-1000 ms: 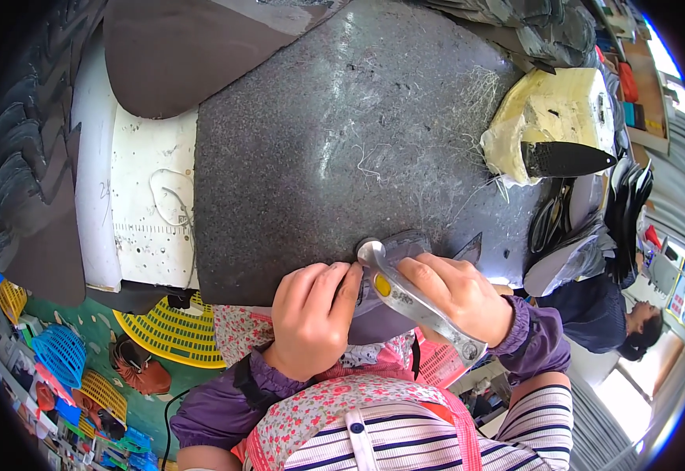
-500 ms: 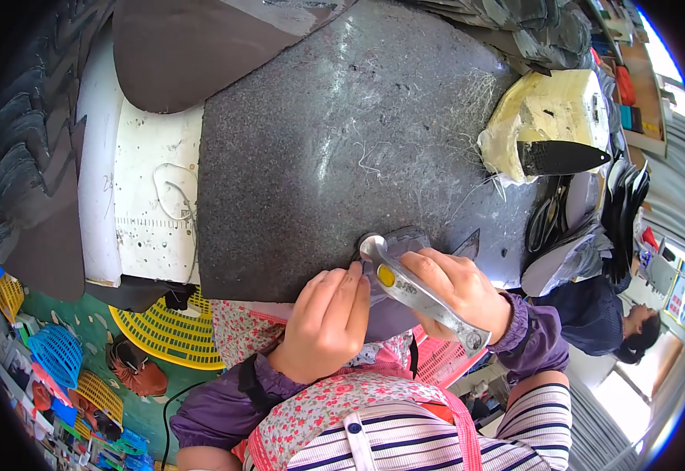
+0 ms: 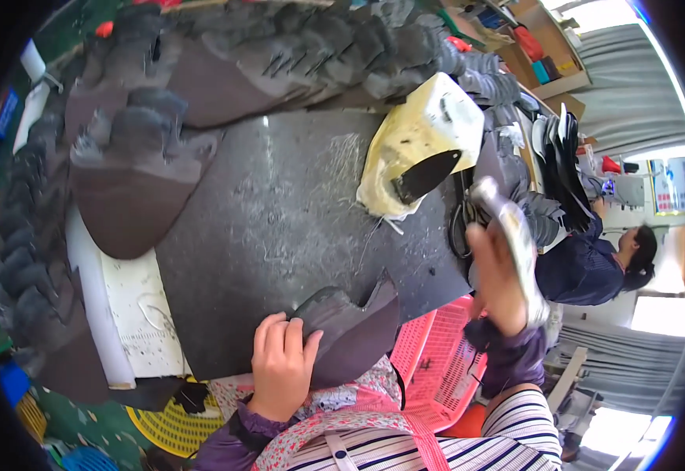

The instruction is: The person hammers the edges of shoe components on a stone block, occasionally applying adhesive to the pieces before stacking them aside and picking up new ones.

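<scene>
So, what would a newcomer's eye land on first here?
Probably the pale yellow block, right of centre on the dark board, with a black leaf-shaped piece against it. Next, the shiny metal tool in the blurred right hand, and the overlapping dark cut pieces along the board's far edge.

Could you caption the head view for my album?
Left hand at the edge of a dark cut piece, right hand holding a silver tool.
</scene>
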Demonstrator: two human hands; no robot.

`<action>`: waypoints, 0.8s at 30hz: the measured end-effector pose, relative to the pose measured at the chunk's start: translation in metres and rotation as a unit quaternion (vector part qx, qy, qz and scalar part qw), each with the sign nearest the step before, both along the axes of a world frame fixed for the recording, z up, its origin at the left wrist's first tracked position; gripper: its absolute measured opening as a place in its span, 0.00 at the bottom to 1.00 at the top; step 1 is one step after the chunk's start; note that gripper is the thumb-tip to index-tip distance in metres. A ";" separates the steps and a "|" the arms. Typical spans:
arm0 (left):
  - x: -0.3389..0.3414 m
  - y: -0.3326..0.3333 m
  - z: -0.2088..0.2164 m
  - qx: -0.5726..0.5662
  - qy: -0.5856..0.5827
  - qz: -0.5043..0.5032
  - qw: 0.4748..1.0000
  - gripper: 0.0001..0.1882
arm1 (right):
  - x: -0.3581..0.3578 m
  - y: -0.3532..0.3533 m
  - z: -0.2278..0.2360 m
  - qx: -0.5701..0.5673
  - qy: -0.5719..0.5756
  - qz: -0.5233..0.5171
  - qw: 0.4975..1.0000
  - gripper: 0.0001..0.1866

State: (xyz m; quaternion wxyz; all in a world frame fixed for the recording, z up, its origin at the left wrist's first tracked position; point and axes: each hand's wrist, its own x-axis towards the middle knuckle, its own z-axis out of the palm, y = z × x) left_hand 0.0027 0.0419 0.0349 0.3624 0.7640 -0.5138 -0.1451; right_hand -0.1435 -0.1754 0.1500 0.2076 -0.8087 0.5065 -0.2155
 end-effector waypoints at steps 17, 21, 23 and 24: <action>0.007 -0.019 0.012 0.053 0.062 -0.036 0.996 0.28 | 0.024 -0.181 -0.012 -0.153 0.158 0.266 0.939 0.32; 0.009 -0.024 0.010 0.102 0.088 -0.035 0.990 0.27 | 0.029 -0.187 -0.010 -0.015 0.183 0.194 0.964 0.34; 0.005 -0.026 0.007 0.077 0.072 -0.045 0.993 0.27 | 0.013 -0.210 -0.025 -0.007 0.129 0.183 0.975 0.34; 0.003 -0.025 0.007 0.065 0.063 -0.048 0.995 0.26 | 0.004 -0.218 -0.030 -0.003 0.102 0.178 0.979 0.35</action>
